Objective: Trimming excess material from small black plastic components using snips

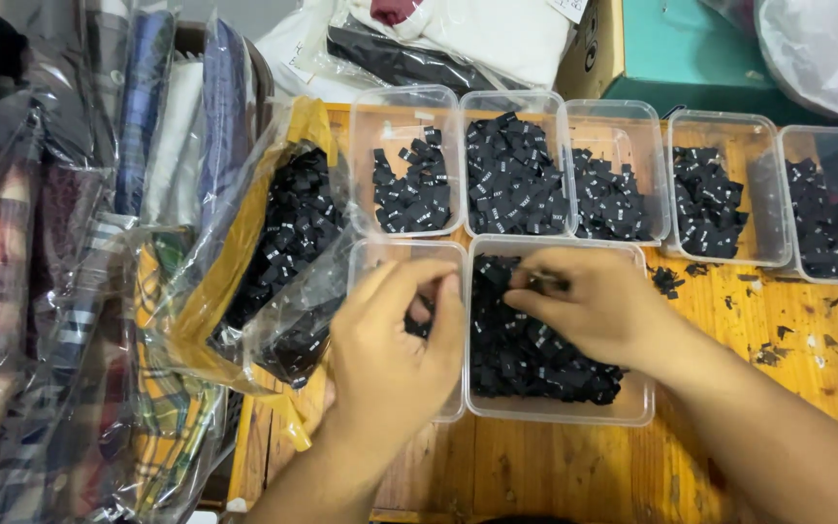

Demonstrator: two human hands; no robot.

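The right hand (589, 306) pinched a small black fabric label (545, 283) between thumb and fingertips above the front right tub (560, 412), which was heaped with black labels (526, 354). The left hand (395, 340), fingers curled, reached into the front left tub (380, 254); what it gripped could not be told. Both tubs stood on the wooden worktop (555, 466). Behind them stood a row of five clear rectangular tubs (406, 102), each holding black labels with small white marks. To the left lay an opened clear and yellow bag (244, 243) of the same labels. Bagged folded garments (70, 291) were stacked further left. A teal carton (691, 49) stood behind.
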